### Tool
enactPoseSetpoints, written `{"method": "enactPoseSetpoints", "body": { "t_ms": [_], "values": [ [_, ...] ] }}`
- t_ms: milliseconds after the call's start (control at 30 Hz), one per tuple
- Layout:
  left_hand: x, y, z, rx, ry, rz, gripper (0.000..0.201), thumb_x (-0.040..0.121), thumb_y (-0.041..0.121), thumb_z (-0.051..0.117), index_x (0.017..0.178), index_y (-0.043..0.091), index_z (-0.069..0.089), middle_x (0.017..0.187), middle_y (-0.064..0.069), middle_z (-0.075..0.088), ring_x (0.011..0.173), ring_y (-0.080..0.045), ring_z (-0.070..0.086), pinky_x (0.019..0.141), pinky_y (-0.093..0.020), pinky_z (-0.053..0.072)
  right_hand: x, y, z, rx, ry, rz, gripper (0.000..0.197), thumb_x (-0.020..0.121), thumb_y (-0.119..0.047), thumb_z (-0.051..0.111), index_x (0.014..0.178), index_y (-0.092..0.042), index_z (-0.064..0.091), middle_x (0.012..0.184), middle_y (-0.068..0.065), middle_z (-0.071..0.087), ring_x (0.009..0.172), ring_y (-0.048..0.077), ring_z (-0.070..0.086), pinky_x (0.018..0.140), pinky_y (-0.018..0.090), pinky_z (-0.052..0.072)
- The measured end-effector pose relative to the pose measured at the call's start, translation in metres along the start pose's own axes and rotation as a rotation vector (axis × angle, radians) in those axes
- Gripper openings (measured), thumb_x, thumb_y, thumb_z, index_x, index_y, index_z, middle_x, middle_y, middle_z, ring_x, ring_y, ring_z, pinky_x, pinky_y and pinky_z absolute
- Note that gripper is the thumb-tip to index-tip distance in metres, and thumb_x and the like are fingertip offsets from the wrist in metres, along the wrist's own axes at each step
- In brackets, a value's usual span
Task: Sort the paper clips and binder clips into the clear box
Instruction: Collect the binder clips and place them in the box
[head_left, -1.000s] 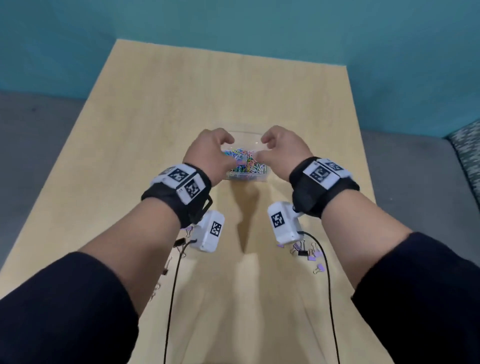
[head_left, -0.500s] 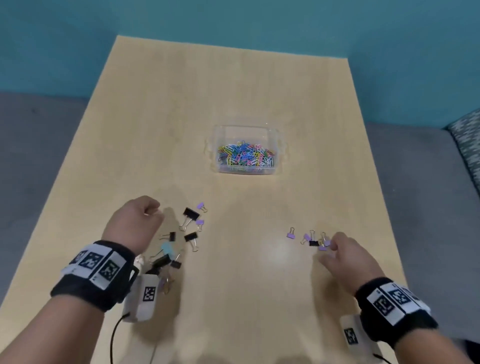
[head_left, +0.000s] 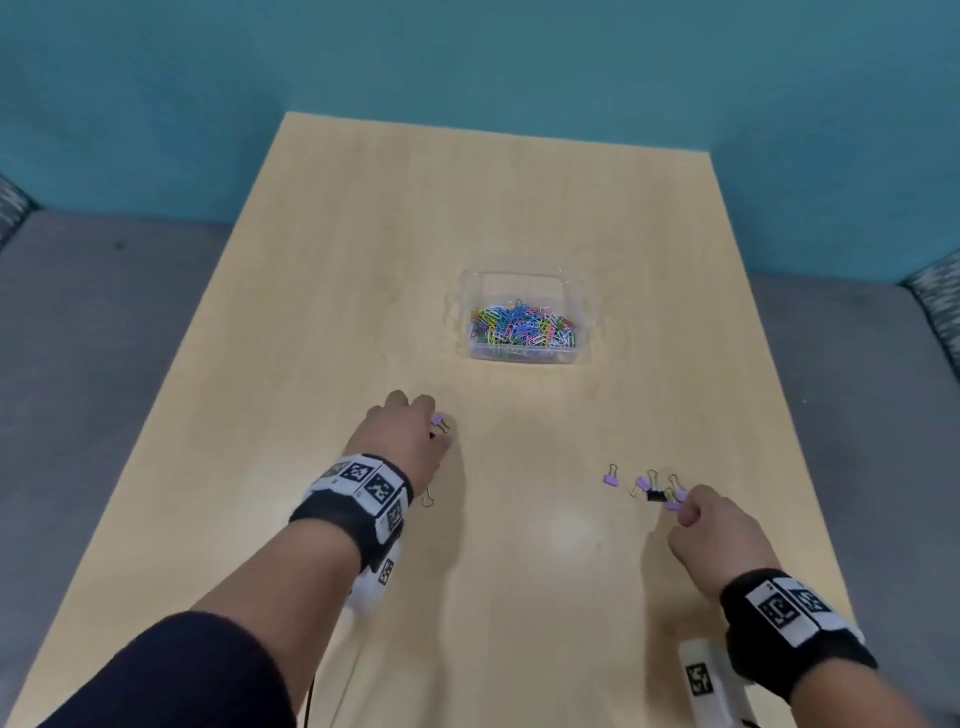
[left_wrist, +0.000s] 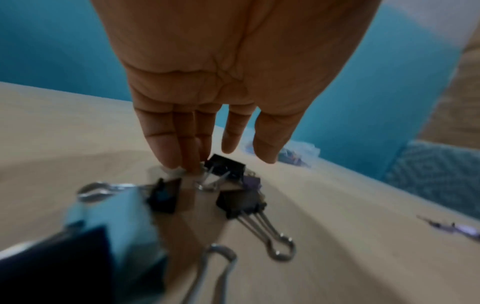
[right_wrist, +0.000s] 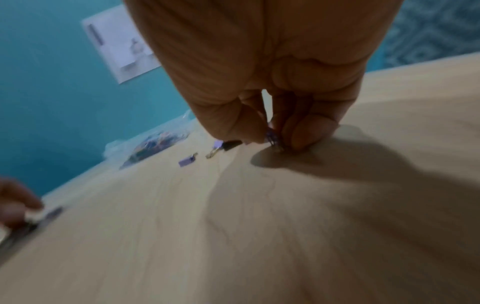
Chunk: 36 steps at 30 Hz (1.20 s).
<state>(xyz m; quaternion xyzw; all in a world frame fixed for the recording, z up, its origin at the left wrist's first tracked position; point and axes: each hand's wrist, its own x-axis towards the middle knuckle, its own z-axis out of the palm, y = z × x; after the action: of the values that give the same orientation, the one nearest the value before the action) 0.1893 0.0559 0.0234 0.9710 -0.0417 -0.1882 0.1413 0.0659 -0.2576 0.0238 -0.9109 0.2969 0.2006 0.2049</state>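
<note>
**Two hands among binder clips on a wooden table**

The left hand (head_left: 402, 441) reaches palm down with straight, relaxed fingers (left_wrist: 166, 152), their tips touching a cluster of black binder clips (left_wrist: 228, 166) beneath it. Ahead of both hands, between them and well apart, sits the clear box (head_left: 524, 358), holding a heap of coloured paper clips (head_left: 522, 325). The right hand (head_left: 719, 535) pinches a small purple binder clip (right_wrist: 271, 135) between thumb and fingertips, with more small clips (head_left: 647, 486) just left of it.
</note>
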Motion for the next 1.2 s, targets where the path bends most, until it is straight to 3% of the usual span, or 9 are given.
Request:
{"method": "enactPoseSetpoints", "body": {
  "t_ms": [167, 300, 433, 500, 600, 700, 767, 900, 1200],
  "values": [
    [0.015, 0.009, 0.01, 0.098, -0.004, -0.003, 0.01, 0.086, 0.024, 0.048, 0.088, 0.017, 0.041, 0.095, -0.007, 0.047, 0.079, -0.025, 0.046, 0.062, -0.032, 0.038, 0.001, 0.014, -0.006, 0.231, -0.053, 0.044, 0.014, 0.073, -0.002, 0.054, 0.08, -0.014, 0.057, 0.074, -0.015, 0.053, 0.061, 0.017, 0.054, 0.053, 0.026, 0.037],
    [0.013, 0.003, -0.004, -0.093, 0.124, -0.071, 0.02, 0.084, 0.036, 0.055, 0.085, 0.017, 0.051, 0.084, -0.004, 0.055, 0.07, -0.024, 0.054, 0.06, -0.031, 0.041, 0.007, 0.034, -0.012, 1.019, -0.076, 0.228, 0.012, 0.083, 0.01, 0.053, 0.08, -0.001, 0.055, 0.069, 0.014, 0.059, 0.057, 0.023, 0.052, 0.056, 0.034, 0.048],
    [0.009, -0.015, -0.014, -1.131, 0.004, -0.393, 0.017, 0.085, 0.014, 0.064, 0.086, -0.001, 0.057, 0.074, -0.018, 0.062, 0.059, -0.028, 0.061, 0.067, -0.044, 0.055, 0.013, 0.048, -0.02, 1.515, -0.061, 0.361, 0.024, 0.086, 0.016, 0.034, 0.086, 0.003, 0.054, 0.073, 0.017, 0.055, 0.063, 0.026, 0.053, 0.056, 0.029, 0.057],
    [0.011, -0.023, -0.016, -1.401, -0.063, -0.484, 0.005, 0.086, 0.0, 0.056, 0.089, -0.003, 0.053, 0.081, -0.021, 0.057, 0.059, -0.027, 0.058, 0.057, -0.033, 0.053, 0.02, 0.047, -0.024, 1.459, -0.047, 0.375, 0.031, 0.082, 0.017, 0.027, 0.089, 0.002, 0.054, 0.078, 0.017, 0.053, 0.06, 0.022, 0.046, 0.045, 0.023, 0.047],
    [0.019, -0.025, -0.017, -1.317, -0.07, -0.489, 0.009, 0.084, -0.001, 0.047, 0.089, 0.003, 0.052, 0.075, -0.018, 0.059, 0.052, -0.02, 0.046, 0.042, -0.022, 0.033, 0.031, 0.037, -0.026, 1.166, -0.041, 0.273, 0.017, 0.091, 0.0, 0.039, 0.091, -0.005, 0.055, 0.073, 0.013, 0.053, 0.055, 0.017, 0.04, 0.047, 0.026, 0.033],
    [0.026, -0.018, -0.013, -0.919, -0.006, -0.371, 0.008, 0.086, 0.015, 0.051, 0.085, 0.007, 0.054, 0.068, -0.012, 0.059, 0.047, -0.019, 0.043, 0.045, -0.023, 0.031, 0.036, 0.022, -0.023, 0.31, -0.04, 0.02, 0.022, 0.089, -0.041, 0.057, 0.092, -0.02, 0.05, 0.077, -0.001, 0.059, 0.062, 0.013, 0.051, 0.052, 0.027, 0.033],
    [0.027, -0.007, -0.01, -0.487, 0.005, -0.244, 0.023, 0.084, 0.039, 0.056, 0.087, 0.017, 0.052, 0.07, -0.004, 0.064, 0.054, -0.021, 0.056, 0.051, -0.027, 0.04, 0.038, 0.012, -0.021, -0.004, -0.046, -0.045, 0.027, 0.087, -0.045, 0.058, 0.092, -0.023, 0.043, 0.076, -0.001, 0.06, 0.064, 0.015, 0.055, 0.051, 0.029, 0.036],
    [0.036, 0.012, 0.005, 0.017, -0.086, -0.02, 0.031, 0.083, 0.045, 0.057, 0.093, 0.021, 0.041, 0.081, -0.001, 0.059, 0.069, -0.022, 0.058, 0.058, -0.032, 0.044, 0.047, 0.005, -0.022, 0.018, -0.062, -0.018, 0.017, 0.092, -0.029, 0.054, 0.083, -0.016, 0.046, 0.074, 0.005, 0.061, 0.061, 0.019, 0.054, 0.052, 0.03, 0.04],
    [0.044, 0.025, 0.015, -0.024, -0.039, 0.0, 0.016, 0.082, 0.016, 0.058, 0.08, 0.016, 0.042, 0.084, -0.008, 0.054, 0.07, -0.027, 0.054, 0.055, -0.03, 0.035, 0.052, 0.013, -0.026, -0.023, -0.149, -0.103, 0.012, 0.084, -0.016, 0.056, 0.083, -0.021, 0.045, 0.079, 0.0, 0.058, 0.061, 0.016, 0.049, 0.054, 0.028, 0.039]
  ]
}}
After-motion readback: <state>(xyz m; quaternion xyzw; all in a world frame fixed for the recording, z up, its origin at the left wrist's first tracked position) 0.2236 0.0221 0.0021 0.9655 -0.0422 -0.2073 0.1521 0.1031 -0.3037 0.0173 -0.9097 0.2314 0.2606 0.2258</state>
